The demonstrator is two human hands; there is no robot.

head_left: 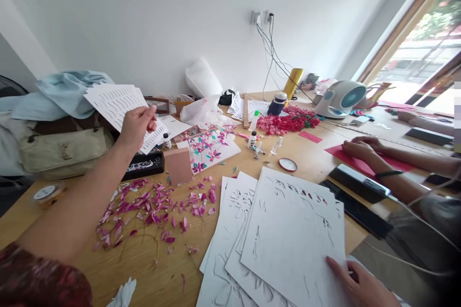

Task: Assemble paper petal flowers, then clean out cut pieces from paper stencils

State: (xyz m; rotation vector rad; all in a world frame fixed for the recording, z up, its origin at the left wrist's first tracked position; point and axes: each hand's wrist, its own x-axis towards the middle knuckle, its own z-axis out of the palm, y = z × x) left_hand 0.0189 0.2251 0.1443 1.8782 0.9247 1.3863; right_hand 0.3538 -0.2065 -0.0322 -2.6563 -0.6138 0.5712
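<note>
My left hand (137,126) is raised over the left part of the table, its fingers closed on a few white sheets (117,100) marked with rows of short dark strokes. At the lower right, my right hand (360,284) grips the near right corner of the top white sheet (288,230), thumb above and fingers curled underneath. That sheet lies on several others (216,273) with dark brush-like lines, fanned out at the table's front. Pink-purple petals (154,206) are scattered left of the sheets.
Behind the petals stand a pinkish block (179,166), a floral picture (211,147) and small bottles (252,140). Red flowers (291,120) and a fan (342,98) are farther back. At right, another person's hands (362,147) rest on red paper (392,163). A bag (65,151) lies left.
</note>
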